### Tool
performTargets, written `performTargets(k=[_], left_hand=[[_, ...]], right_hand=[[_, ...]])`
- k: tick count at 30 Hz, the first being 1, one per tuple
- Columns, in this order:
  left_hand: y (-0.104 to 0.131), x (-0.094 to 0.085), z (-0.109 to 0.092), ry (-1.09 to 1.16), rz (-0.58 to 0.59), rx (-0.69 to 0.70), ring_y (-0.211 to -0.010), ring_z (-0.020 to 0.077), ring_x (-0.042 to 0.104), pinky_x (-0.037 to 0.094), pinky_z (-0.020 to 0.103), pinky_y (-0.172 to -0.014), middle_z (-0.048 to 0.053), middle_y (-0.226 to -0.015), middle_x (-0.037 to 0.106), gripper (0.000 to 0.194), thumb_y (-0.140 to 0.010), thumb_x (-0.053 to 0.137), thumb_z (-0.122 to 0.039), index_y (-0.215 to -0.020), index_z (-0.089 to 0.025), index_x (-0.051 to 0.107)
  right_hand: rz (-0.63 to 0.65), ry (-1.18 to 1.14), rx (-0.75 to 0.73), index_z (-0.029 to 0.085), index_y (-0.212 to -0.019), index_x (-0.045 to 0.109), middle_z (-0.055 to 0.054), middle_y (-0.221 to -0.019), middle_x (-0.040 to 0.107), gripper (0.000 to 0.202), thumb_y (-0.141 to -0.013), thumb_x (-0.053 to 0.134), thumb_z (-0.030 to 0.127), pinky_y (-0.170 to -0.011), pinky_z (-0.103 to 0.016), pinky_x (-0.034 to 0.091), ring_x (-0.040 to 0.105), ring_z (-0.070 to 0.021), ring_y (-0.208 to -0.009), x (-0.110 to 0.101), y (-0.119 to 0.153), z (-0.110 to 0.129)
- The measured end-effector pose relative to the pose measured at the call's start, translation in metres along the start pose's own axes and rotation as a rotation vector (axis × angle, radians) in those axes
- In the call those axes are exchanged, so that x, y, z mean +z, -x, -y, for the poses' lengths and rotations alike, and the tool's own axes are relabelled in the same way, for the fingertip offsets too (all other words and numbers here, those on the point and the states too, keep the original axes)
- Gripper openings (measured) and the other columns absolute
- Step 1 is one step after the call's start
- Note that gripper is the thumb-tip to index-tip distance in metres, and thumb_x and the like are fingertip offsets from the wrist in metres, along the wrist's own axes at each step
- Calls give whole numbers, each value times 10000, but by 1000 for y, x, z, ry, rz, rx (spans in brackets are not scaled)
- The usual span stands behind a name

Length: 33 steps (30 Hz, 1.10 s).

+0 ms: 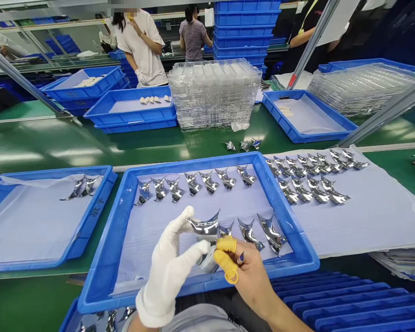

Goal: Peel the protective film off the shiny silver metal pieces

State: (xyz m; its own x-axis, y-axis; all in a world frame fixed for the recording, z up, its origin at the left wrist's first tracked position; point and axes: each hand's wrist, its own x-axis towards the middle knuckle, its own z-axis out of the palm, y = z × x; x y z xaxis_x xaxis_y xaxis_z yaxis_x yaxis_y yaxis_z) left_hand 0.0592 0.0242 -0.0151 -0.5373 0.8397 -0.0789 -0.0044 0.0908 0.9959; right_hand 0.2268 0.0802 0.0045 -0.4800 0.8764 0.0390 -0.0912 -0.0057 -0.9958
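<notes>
My left hand (pixel 171 267), in a white glove, grips a curved, shiny chrome part (pixel 205 226) with pointed corners and holds it above the blue tray (pixel 107 249). My right hand (pixel 240 267) is closed beside the part's lower right corner. Yellow finger cots cover its thumb and index finger, and they are pressed together. A small dark, shiny tip shows between its fingers; what it belongs to is hidden. Several like chrome parts (pixel 210 182) lie in a row at the tray's far side. More chrome parts (pixel 251 234) rest just beyond my right hand.
A blue tray (pixel 38 230) with chrome pieces sits left. White sheeting (pixel 359 221) at right carries several chrome parts. Clear plastic trays (pixel 214 97) are stacked behind, among blue bins (pixel 131 110). Blue trays (pixel 349 304) stand lower right. People are across the bench.
</notes>
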Motion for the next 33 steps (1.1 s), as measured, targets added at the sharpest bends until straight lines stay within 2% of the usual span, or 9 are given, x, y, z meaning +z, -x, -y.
performTargets(k=[1,3,8,12,18,21,26,30,33], left_hand=[[1,2,0,-12,-9,25,-1269,232,633,466,327,-1130,40,-1373,703,689,-695,922,-375,-1337,-289,686],[1,5,-2,-13,-48,92,-1237,222,653,461,319,-1136,38,-1306,735,657,-681,933,-336,-1297,-283,711],[1,4,-14,48,-72,319,-899,164,738,601,287,-904,29,-1035,796,315,-820,825,-232,-1129,-267,780],[4,0,-19,52,-128,341,-830,160,735,616,268,-777,21,-956,805,147,-890,749,-191,-1010,-263,793],[6,-4,-17,57,-98,409,-892,166,715,600,291,-826,6,-937,792,172,-942,675,-156,-988,-281,783],[8,-6,-18,13,-43,537,-905,184,701,586,320,-816,7,-916,785,264,-937,660,-118,-1083,-306,773],[14,-8,-16,-150,33,663,-1058,215,670,539,389,-978,15,-991,784,420,-891,691,-71,-1230,-317,719],[17,-7,-12,-146,18,605,-1040,177,676,569,320,-934,10,-1053,770,456,-896,675,-38,-1251,-323,696],[18,-7,-13,-99,9,511,-931,148,706,599,276,-859,-4,-985,765,416,-932,638,-49,-1233,-330,694]], right_hand=[[8,68,-73,190,-705,666,32,-641,518,226,-930,639,192,-539,-234,367,416,-110,-581,0,1,0],[39,166,-200,193,-735,693,26,-639,557,231,-945,612,139,-523,-226,396,455,-111,-562,0,4,1],[33,452,-550,193,-988,734,-60,-799,754,188,-996,569,104,-614,-244,549,693,-165,-675,-2,9,-5],[38,624,-704,207,-1092,722,-97,-852,791,277,-1026,472,109,-595,-274,575,756,-196,-711,-5,11,-12],[7,701,-767,182,-1064,729,-108,-895,804,294,-1006,461,76,-576,-262,575,762,-186,-713,-8,8,-18],[-22,686,-761,184,-1026,740,-116,-939,809,314,-992,459,47,-562,-254,566,755,-175,-691,-8,4,-21],[6,639,-709,199,-1053,754,-122,-1016,810,319,-968,492,40,-626,-277,598,774,-197,-757,-6,4,-33],[69,590,-680,192,-1076,755,-141,-1034,796,329,-1008,454,78,-653,-288,595,762,-210,-802,-2,8,-36],[100,492,-577,185,-1167,725,-110,-887,753,328,-1076,412,223,-636,-285,577,703,-198,-720,-2,9,-31]])
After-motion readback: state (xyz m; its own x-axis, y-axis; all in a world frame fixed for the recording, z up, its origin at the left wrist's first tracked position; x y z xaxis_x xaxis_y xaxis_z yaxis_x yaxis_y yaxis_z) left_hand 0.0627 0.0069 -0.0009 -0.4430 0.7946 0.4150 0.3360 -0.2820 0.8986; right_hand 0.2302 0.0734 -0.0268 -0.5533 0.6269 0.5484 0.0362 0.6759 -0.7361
